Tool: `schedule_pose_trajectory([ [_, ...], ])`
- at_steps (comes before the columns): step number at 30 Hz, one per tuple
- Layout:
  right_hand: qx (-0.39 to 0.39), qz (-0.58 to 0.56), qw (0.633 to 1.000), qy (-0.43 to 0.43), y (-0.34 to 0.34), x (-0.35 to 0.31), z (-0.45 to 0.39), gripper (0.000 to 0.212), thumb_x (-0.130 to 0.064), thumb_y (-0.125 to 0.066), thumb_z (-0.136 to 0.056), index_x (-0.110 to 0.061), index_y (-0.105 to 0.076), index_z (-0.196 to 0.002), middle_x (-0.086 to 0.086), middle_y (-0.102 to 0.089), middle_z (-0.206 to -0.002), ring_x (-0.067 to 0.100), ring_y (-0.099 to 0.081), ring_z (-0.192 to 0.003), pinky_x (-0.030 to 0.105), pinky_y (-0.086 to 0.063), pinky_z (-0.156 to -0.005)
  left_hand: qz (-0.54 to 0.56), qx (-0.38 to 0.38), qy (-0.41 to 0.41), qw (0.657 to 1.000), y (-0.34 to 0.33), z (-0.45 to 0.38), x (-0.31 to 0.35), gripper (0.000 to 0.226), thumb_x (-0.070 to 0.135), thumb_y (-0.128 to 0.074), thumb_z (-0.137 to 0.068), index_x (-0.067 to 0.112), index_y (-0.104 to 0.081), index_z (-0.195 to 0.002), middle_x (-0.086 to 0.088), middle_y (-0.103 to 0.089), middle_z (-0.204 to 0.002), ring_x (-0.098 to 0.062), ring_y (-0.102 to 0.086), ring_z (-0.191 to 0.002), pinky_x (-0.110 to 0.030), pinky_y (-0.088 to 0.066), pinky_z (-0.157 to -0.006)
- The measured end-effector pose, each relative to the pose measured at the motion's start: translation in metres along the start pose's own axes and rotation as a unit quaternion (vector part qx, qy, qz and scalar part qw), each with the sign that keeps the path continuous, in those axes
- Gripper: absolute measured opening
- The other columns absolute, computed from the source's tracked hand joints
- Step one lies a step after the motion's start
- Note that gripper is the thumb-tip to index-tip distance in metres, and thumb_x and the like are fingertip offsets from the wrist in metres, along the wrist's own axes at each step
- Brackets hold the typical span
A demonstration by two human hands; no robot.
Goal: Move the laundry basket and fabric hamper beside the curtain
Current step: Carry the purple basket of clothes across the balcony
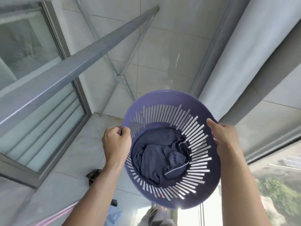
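A round purple laundry basket (164, 101) with slotted walls is held up off the tiled floor, seen from above. Dark navy clothes (161, 159) lie crumpled in its bottom. My left hand (116, 142) grips the basket's left rim, fingers curled over the edge. On the right rim, my right hand (225, 136) holds the basket with the thumb on top. A pale grey curtain (244, 51) hangs along the right side, just beyond the basket. No fabric hamper can be made out for certain.
A grey metal rail of a drying rack (78, 64) crosses diagonally at left, its crossed legs (119, 75) behind. A sliding glass door (40, 111) is on the left. Glass with greenery outside (280, 190) is at the lower right. Cloth items (114, 214) lie near my feet.
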State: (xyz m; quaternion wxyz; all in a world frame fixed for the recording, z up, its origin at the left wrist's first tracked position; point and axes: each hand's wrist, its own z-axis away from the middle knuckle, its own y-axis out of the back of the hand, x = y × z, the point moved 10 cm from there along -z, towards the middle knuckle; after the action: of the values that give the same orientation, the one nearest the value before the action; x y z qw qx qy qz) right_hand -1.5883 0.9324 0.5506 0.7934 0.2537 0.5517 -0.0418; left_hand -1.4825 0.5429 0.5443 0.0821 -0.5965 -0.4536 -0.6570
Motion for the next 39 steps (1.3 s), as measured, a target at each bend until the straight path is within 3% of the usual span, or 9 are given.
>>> schedule_pose_trajectory([
  [9, -0.114, 0.062, 0.991, 0.009, -0.108, -0.046, -0.058, 0.046, -0.040, -0.076, -0.080, 0.004, -0.069, -0.091, 0.024, -0.074, -0.090, 0.042, -0.072, -0.076, 0.053, -0.061, -0.072, 0.026, 0.070, 0.096, 0.993, -0.005, -0.050, -0.034, 0.037, 0.017, -0.049, -0.084, 0.015, -0.025, -0.056, -0.004, -0.024, -0.052, -0.021, -0.023, -0.051, -0.030, -0.020, -0.049],
  [13, -0.144, 0.067, 0.987, 0.037, -0.138, -0.075, -0.094, 0.056, -0.043, -0.076, -0.080, 0.008, -0.065, -0.099, 0.017, -0.069, -0.100, 0.035, -0.067, -0.086, 0.052, -0.056, -0.081, 0.046, 0.098, 0.129, 0.986, -0.022, -0.075, -0.038, 0.042, 0.019, -0.050, -0.083, 0.020, -0.024, -0.050, 0.009, -0.022, -0.042, -0.014, -0.022, -0.042, -0.029, -0.020, -0.046],
  [17, -0.176, 0.062, 0.981, 0.046, -0.158, -0.091, -0.123, 0.039, -0.041, -0.076, -0.080, -0.004, -0.062, -0.074, -0.005, -0.063, -0.089, 0.013, -0.062, -0.064, 0.050, -0.054, -0.087, 0.071, 0.109, 0.180, 0.975, -0.044, -0.094, -0.044, 0.036, 0.025, -0.052, -0.080, 0.017, -0.028, -0.054, 0.010, -0.030, -0.034, -0.007, -0.026, -0.030, -0.022, -0.022, -0.034],
  [19, -0.179, 0.060, 0.981, 0.052, -0.163, -0.095, -0.138, 0.048, -0.039, -0.075, -0.081, 0.008, -0.064, -0.084, 0.006, -0.066, -0.093, 0.025, -0.067, -0.072, 0.054, -0.053, -0.088, 0.175, 0.106, 0.262, 0.943, -0.065, -0.098, -0.059, 0.031, 0.027, -0.057, -0.076, 0.016, -0.036, -0.054, 0.011, -0.041, -0.039, -0.010, -0.036, -0.032, -0.022, -0.030, -0.035],
  [21, -0.178, 0.061, 0.980, 0.063, -0.169, -0.099, -0.148, 0.061, -0.045, -0.069, -0.081, 0.014, -0.064, -0.098, 0.026, -0.067, -0.100, 0.041, -0.068, -0.089, 0.056, -0.056, -0.084, 0.261, 0.087, 0.331, 0.903, -0.088, -0.100, -0.069, 0.018, 0.024, -0.063, -0.074, 0.014, -0.055, -0.060, 0.003, -0.057, -0.049, -0.016, -0.048, -0.038, -0.027, -0.037, -0.041],
  [25, -0.164, 0.067, 0.981, 0.081, -0.175, -0.100, -0.174, 0.063, -0.050, -0.058, -0.083, 0.013, -0.067, -0.085, 0.025, -0.072, -0.089, 0.040, -0.070, -0.079, 0.041, -0.058, -0.062, 0.344, -0.014, 0.375, 0.861, -0.133, -0.108, -0.067, 0.013, 0.015, -0.062, -0.082, 0.009, -0.071, -0.089, -0.006, -0.070, -0.068, -0.022, -0.065, -0.050, -0.030, -0.051, -0.046],
  [30, -0.120, 0.070, 0.988, 0.072, -0.170, -0.096, -0.205, 0.053, -0.053, -0.057, -0.082, -0.009, -0.058, -0.052, 0.010, -0.069, -0.059, 0.027, -0.069, -0.056, 0.040, -0.059, -0.059, 0.343, -0.104, 0.404, 0.842, -0.167, -0.112, -0.065, 0.028, 0.000, -0.054, -0.080, 0.010, -0.072, -0.099, -0.015, -0.067, -0.089, -0.033, -0.064, -0.076, -0.050, -0.055, -0.080],
  [36, -0.091, 0.066, 0.992, 0.057, -0.174, -0.098, -0.232, 0.051, -0.054, -0.060, -0.075, -0.015, -0.046, -0.045, 0.003, -0.051, -0.046, 0.018, -0.052, -0.045, 0.033, -0.048, -0.050, 0.310, -0.211, 0.436, 0.818, -0.208, -0.123, -0.057, 0.045, -0.012, -0.043, -0.079, -0.005, -0.066, -0.117, -0.026, -0.068, -0.119, -0.049, -0.064, -0.107, -0.067, -0.049, -0.091],
  [39, -0.082, 0.063, 0.994, 0.043, -0.181, -0.106, -0.241, 0.054, -0.053, -0.060, -0.077, -0.006, -0.056, -0.050, 0.006, -0.059, -0.048, 0.023, -0.061, -0.050, 0.037, -0.054, -0.055, 0.305, -0.252, 0.446, 0.803, -0.219, -0.137, -0.058, 0.032, -0.016, -0.040, -0.080, -0.013, -0.066, -0.099, -0.031, -0.066, -0.121, -0.054, -0.062, -0.110, -0.071, -0.046, -0.092],
])
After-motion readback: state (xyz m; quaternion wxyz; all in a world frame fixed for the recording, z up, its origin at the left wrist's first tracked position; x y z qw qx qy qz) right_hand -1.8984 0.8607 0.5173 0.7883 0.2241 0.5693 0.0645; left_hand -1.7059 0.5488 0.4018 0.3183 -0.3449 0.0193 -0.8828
